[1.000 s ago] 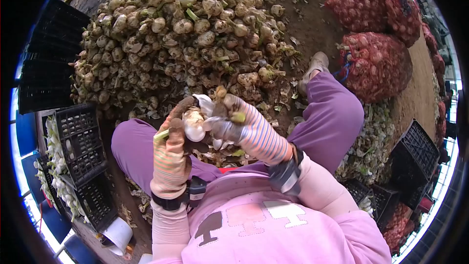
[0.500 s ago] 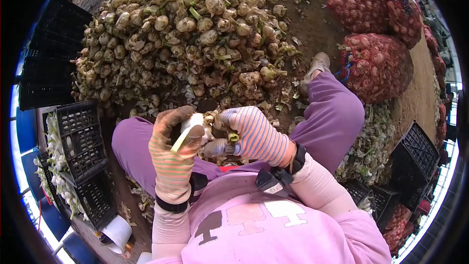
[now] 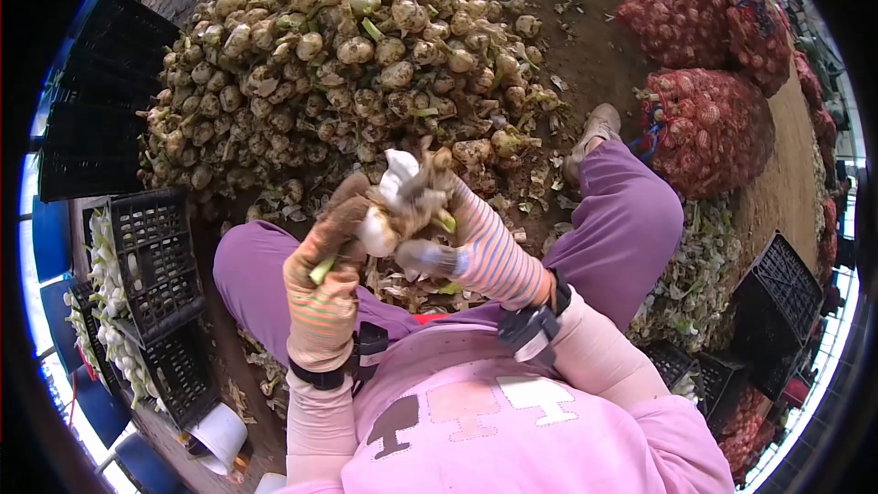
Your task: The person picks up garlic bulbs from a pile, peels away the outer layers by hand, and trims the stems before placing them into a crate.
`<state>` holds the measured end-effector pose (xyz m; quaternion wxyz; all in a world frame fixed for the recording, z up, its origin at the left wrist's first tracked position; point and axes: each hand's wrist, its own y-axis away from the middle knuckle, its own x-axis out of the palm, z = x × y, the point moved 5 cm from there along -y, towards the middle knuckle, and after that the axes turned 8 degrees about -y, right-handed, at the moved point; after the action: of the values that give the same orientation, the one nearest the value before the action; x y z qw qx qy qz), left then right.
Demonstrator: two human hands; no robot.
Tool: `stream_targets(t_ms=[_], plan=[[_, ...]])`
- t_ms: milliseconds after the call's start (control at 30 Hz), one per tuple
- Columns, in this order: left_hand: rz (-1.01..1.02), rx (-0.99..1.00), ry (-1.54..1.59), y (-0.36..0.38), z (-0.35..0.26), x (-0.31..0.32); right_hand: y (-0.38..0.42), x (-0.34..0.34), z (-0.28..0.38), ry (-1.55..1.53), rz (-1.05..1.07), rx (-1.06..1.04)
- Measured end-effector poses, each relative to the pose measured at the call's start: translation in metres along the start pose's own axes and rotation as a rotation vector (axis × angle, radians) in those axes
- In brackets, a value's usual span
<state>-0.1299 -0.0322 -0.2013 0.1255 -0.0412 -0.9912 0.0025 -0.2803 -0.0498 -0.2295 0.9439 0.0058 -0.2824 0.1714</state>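
My left hand (image 3: 327, 265), in a striped glove with dirty fingertips, is closed round a white garlic bulb (image 3: 377, 232) whose green stem pokes out below the fingers. Close beside it on the right, my right hand (image 3: 476, 242), also gloved, is blurred by motion. Its fingers are at loose, brownish outer skin (image 3: 422, 197) by the bulb, with a short green stem piece showing. A white flap of peel stands up between the hands. Beyond them lies a large heap of dirty bulbs (image 3: 347, 64).
Red net sacks (image 3: 704, 133) full of bulbs stand at the upper right. Black crates (image 3: 154, 261) are at the left, beside white stemmed bulbs (image 3: 112, 311). A white bucket (image 3: 219, 437) is at the lower left. More black crates (image 3: 777, 288) and peel litter (image 3: 700, 284) lie to the right.
Both hands have moved slightly up. The bulb now shows lower between them, and the skin and a white flap of peel are raised above it. My right hand's fingers have spread apart.
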Motion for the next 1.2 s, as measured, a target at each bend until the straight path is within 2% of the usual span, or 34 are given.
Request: stream_targets(t_ms=[33, 100, 133, 167, 233, 300, 333, 367, 433, 500, 633, 767, 833, 867, 900, 933, 967, 1067, 1167, 1200], plan=[[-0.001, 0.000, -0.001, 0.001, 0.001, -0.001, 0.000, 0.002, 0.004, 0.356, 0.033, -0.185], [0.058, 0.030, -0.036, 0.003, 0.005, 0.000, -0.003, 0.009, 0.019, 0.478, 0.042, -0.110], [0.073, -0.009, 0.117, 0.005, 0.008, -0.001, -0.003, 0.004, 0.011, -0.030, -0.112, 0.102], [0.075, -0.008, 0.118, 0.004, 0.010, -0.003, 0.000, 0.004, -0.001, -0.541, -0.260, 0.311], [0.167, 0.067, 0.232, 0.002, 0.007, -0.002, 0.002, -0.001, -0.006, -0.443, -0.232, 0.385], [0.142, 0.119, 0.164, -0.001, -0.004, 0.000, 0.003, 0.011, -0.001, -0.641, -0.127, 0.341], [0.095, 0.065, -0.061, -0.002, -0.010, 0.000, 0.006, 0.006, 0.002, -0.056, -0.093, 0.328], [0.049, 0.008, -0.285, -0.002, -0.013, 0.000, 0.006, 0.005, 0.007, -0.056, -0.094, 0.331], [0.078, -0.029, -0.238, -0.002, -0.012, 0.003, -0.002, 0.009, 0.023, 0.564, 0.073, 0.223], [0.163, -0.008, -0.266, 0.000, -0.018, 0.015, -0.004, 0.004, 0.016, 0.601, 0.077, 0.162], [0.188, 0.018, -0.317, -0.001, -0.019, 0.016, -0.004, 0.003, 0.020, 0.499, 0.167, 0.266], [0.242, 0.058, -0.356, -0.002, -0.013, 0.010, -0.004, 0.002, 0.018, 0.658, 0.257, 0.101], [0.205, -0.020, -0.074, 0.001, -0.003, 0.003, -0.002, 0.002, 0.020, 0.731, 0.273, 0.020], [0.206, -0.020, -0.074, 0.003, 0.001, -0.001, -0.001, -0.003, 0.015, 0.421, 0.139, 0.255], [0.181, -0.044, 0.054, 0.005, 0.007, -0.006, 0.003, -0.006, 0.007, 0.105, 0.002, 0.478], [0.156, -0.067, 0.182, 0.005, 0.012, -0.010, 0.005, -0.009, 0.000, -0.058, -0.048, 0.437], [0.156, -0.063, 0.183, 0.005, 0.016, -0.011, 0.005, -0.008, 0.001, -0.056, -0.045, 0.436], [0.167, 0.031, 0.502, 0.000, 0.011, -0.012, 0.004, -0.006, 0.000, -0.148, -0.082, 0.442], [0.046, 0.015, 0.465, -0.003, 0.003, -0.016, 0.005, 0.004, -0.006, -0.220, -0.018, 0.381], [0.037, 0.041, 0.248, -0.001, 0.001, -0.017, 0.004, 0.012, 0.000, -0.231, -0.021, 0.345]])
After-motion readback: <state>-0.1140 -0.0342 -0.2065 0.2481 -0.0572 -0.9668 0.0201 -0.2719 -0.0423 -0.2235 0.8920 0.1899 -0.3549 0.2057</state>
